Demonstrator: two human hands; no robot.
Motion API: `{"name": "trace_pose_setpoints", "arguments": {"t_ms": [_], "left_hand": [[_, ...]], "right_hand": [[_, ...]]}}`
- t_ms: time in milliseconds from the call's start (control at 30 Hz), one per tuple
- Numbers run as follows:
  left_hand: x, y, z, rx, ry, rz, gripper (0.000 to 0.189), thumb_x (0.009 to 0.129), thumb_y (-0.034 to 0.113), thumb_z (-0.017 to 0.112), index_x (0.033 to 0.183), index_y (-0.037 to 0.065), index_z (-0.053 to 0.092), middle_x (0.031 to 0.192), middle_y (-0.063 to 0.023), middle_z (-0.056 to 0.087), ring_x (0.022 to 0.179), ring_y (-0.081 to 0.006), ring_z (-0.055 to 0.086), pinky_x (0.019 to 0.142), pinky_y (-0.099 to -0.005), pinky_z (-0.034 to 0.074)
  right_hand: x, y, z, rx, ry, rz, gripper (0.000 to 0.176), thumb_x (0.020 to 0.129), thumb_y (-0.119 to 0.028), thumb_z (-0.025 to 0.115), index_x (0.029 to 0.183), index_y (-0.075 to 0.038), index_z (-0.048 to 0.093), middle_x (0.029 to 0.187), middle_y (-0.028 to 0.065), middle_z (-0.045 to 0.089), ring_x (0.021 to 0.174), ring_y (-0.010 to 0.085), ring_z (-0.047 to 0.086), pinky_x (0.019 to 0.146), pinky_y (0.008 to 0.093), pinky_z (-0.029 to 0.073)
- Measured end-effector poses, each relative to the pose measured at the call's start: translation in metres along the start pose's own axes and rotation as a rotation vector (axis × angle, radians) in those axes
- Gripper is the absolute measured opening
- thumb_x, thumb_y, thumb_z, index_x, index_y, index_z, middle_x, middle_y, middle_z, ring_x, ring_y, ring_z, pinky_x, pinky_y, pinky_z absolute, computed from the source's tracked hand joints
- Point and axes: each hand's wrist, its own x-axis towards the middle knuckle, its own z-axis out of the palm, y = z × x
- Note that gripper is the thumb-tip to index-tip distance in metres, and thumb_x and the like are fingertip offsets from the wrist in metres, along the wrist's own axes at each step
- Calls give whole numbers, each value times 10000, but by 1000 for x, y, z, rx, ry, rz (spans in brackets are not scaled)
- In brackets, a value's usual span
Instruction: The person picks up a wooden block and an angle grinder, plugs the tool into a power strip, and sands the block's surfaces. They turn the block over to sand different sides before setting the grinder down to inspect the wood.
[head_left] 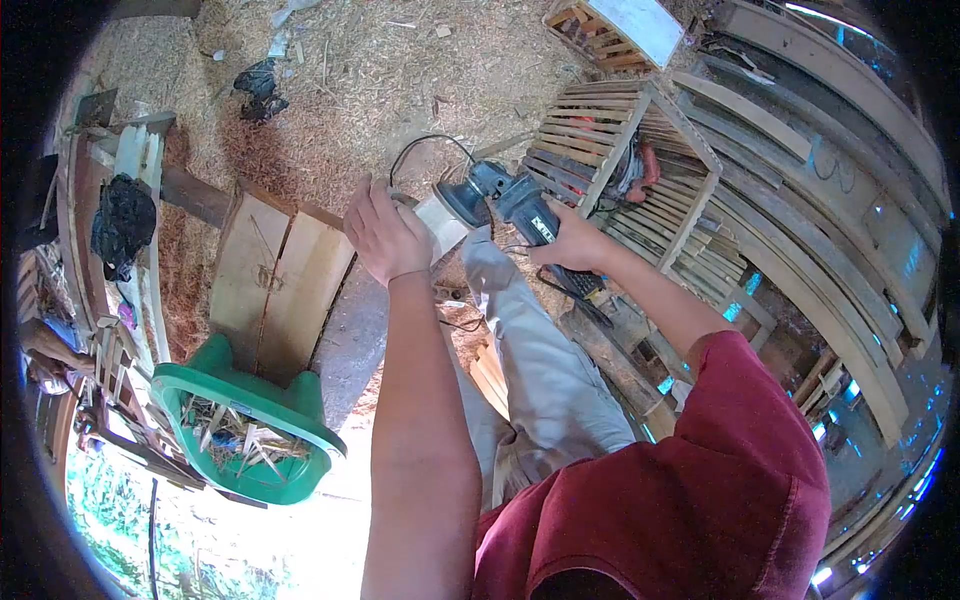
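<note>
Right hand (568, 240) wrapped round grinder (530, 207) | left hand (388, 232) over wood (440, 228), left edge; pinch hidden, can't tell | disc (460, 202) at wood's far right corner, contact unclear | crate (572, 140) just right | chair (298, 488) well left, holding scraps (247, 440)

shavings-strewn floor (400, 80) | right: long boards (810, 270) (bluish light (752, 283) between) | lower left: glaring daylight (330, 530)

Centre frame: power tool (527, 212) within right hand (575, 240); wood piece (440, 225) between tool and left hand (385, 232). Slatted crate (617, 150) upper right of tool; long boards (850, 325) along right edge. Lower left: chair (250, 397), scraps (245, 440) in it, panels (305, 270) just above.
</note>
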Motion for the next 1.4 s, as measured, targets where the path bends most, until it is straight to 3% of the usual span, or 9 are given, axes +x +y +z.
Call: {"name": "trace_pose_setpoints", "arguments": {"t_ms": [267,567,667,767,867,1000,1100,1200,1400], "left_hand": [[2,1,-3,23,-14,6,433,929,177,564,1347,70,598,1482,-164,576,1406,-372,507,1238,-544,332],[0,-1,1,15,7,13,431,926,175,567,1342,67,597,1472,-167,580,1394,-379,515,1216,-542,352],[1,0,1,8,7,0,423,924,170,568,1333,67,604,1469,-168,581,1391,-379,518,1211,-539,357],[0,0,-1,13,14,-4,419,922,164,571,1327,67,609,1463,-168,585,1389,-379,521,1207,-539,360],[0,1,0,6,26,-4,419,920,159,573,1327,67,610,1455,-166,590,1389,-378,523,1205,-540,362],[-1,0,1,23,11,-9,421,920,156,573,1331,68,611,1443,-159,597,1390,-374,523,1202,-540,366],[0,1,0,2,5,-11,427,920,160,574,1335,68,610,1444,-155,598,1388,-374,525,1201,-537,368],[1,1,-1,-2,-24,-23,433,919,163,575,1340,65,609,1445,-155,598,1389,-374,525,1202,-536,369],[0,1,-2,5,-36,-23,433,921,162,574,1341,64,610,1454,-156,597,1392,-375,521,1203,-531,371]], "right_hand": [[-8,39,9,-6,31,6,904,706,-299,938,1423,93,552,1114,189,738,1020,246,705,938,372,560],[-3,19,-1,6,23,-58,793,712,-282,932,1336,61,584,1090,159,725,982,249,695,906,372,559],[-2,22,-5,30,43,-94,725,772,-132,903,1400,1,565,1016,76,708,850,172,690,775,346,572],[-3,13,-16,244,9,24,722,803,-96,884,1435,-12,545,996,59,710,813,164,700,719,354,579],[2,21,-32,141,73,-97,730,815,-69,861,1463,-20,529,981,52,710,807,153,704,695,355,582],[-9,6,-34,162,45,-49,797,807,-93,872,1499,4,489,998,58,715,812,163,705,729,336,580],[-13,5,-22,100,162,-145,657,751,-200,897,1303,12,611,1023,80,698,929,183,659,845,351,552],[-14,-5,-16,94,45,14,923,780,-157,900,1560,34,446,1080,104,731,851,187,715,771,334,582],[-6,-4,-4,-5,14,-41,831,756,-174,909,1463,25,521,1047,113,733,868,178,723,797,349,587]]}}
